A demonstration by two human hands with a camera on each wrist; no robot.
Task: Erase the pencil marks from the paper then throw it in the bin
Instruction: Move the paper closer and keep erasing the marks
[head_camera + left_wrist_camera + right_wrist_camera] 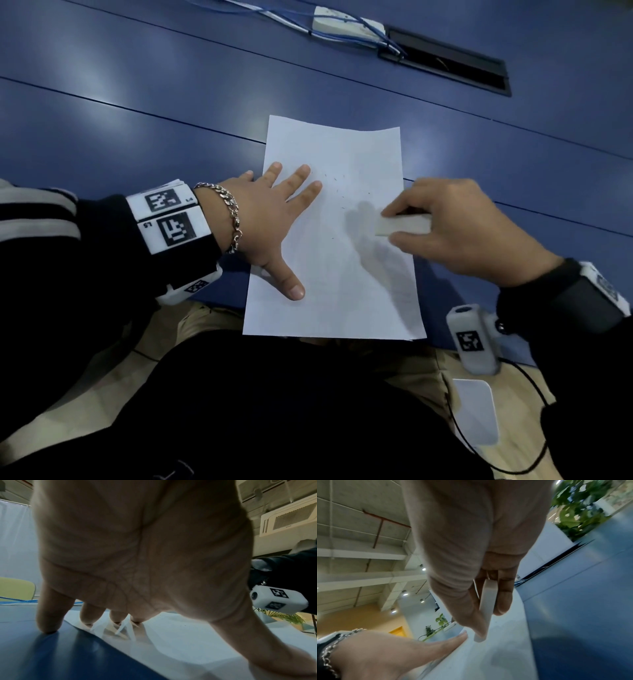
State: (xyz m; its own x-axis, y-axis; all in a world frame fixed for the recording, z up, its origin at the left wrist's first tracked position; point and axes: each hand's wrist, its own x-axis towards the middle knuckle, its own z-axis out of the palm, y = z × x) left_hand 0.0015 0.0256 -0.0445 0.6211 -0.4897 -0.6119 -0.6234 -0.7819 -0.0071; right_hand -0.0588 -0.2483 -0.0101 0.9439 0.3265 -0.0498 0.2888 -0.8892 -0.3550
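Observation:
A white sheet of paper (pixel 342 240) lies on the blue table (pixel 137 130), its near edge over the table's front edge. Small dark eraser crumbs are scattered on its upper middle. My left hand (pixel 274 219) lies flat with spread fingers on the paper's left side and presses it down; from the left wrist view the fingertips (pixel 118 616) touch the paper (pixel 188 642). My right hand (pixel 455 226) pinches a white eraser (pixel 400 226) between thumb and fingers, just above the paper's right side. The eraser (pixel 486 601) shows edge-on over the paper (pixel 496 655).
A black cable slot (pixel 445 58) and a white power strip (pixel 346 24) with blue cables lie at the table's far side. My dark-clothed lap is below the table edge. A white flat device (pixel 476 411) rests by my right thigh.

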